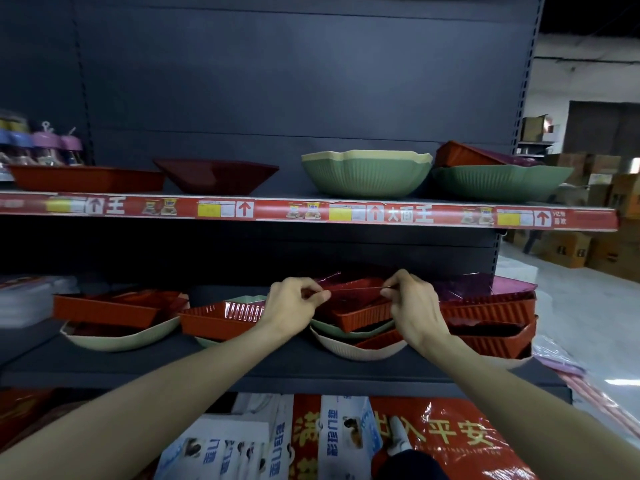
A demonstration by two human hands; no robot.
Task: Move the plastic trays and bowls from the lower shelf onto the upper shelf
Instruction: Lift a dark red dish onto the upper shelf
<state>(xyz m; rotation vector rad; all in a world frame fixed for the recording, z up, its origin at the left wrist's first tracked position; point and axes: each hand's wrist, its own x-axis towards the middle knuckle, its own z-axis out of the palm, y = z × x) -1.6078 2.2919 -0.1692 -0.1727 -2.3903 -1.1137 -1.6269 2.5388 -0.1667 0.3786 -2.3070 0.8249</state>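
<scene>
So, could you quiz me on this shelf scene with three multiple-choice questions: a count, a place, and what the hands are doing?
1. How many green bowls stand on the upper shelf? A two; B one; C four.
2. Where is the dark red tray between the hands? A on the upper shelf; B down at the lower shelf; C raised above both shelves.
3. What are the left hand and right hand doing? A hanging idle; B pressing flat on the shelf; C pinching the tray's rim.
Answers: 1 A, two sit side by side; 2 B, it is well below the upper shelf; 3 C, fingers of both close on its thin rim.
</scene>
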